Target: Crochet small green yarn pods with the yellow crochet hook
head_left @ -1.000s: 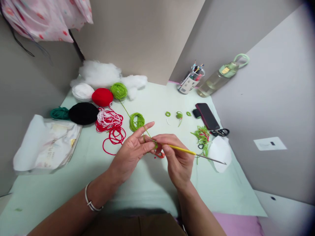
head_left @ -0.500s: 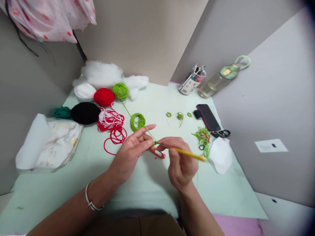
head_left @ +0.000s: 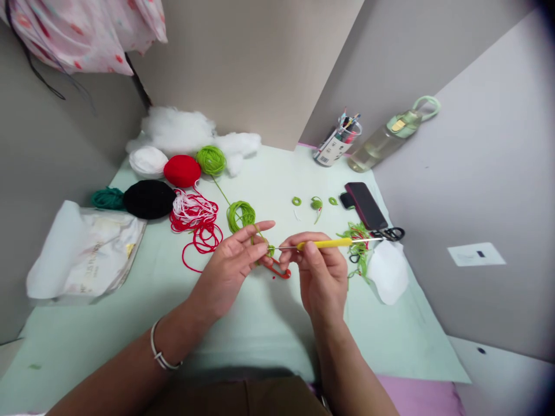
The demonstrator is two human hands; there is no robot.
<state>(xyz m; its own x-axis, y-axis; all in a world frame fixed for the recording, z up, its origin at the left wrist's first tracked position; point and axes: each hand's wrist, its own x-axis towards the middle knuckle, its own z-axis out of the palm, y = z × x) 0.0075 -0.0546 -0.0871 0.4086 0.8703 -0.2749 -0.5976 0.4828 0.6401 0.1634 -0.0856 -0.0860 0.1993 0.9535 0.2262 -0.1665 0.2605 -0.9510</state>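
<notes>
Pinched in my left hand (head_left: 232, 268) is a small green crochet piece (head_left: 271, 250), with a strand of green yarn running over the raised index finger. My right hand (head_left: 323, 274) grips a crochet hook (head_left: 325, 244) by its yellow handle, and the thin metal shaft reaches left to the crochet piece. Whether the tip is inside a stitch is too small to tell. Just behind my left hand lies a loose green yarn coil (head_left: 241, 216), linked by a strand to a green yarn ball (head_left: 211, 160). An orange tool with a looped end (head_left: 281, 270) lies below the hands, partly hidden.
At the left are a red yarn ball (head_left: 182, 171), a black yarn ball (head_left: 150, 199), tangled red yarn (head_left: 203, 237) and a plastic packet (head_left: 99, 251). White stuffing (head_left: 177, 130) sits behind. To the right are a phone (head_left: 366, 205), scissors (head_left: 392, 233), green scraps (head_left: 358, 242) and a bottle (head_left: 385, 141).
My right hand has turned, swinging the hook from a downward-right slant to nearly level, its far end now slightly raised. My left hand stays almost in place, still pinching the green piece.
</notes>
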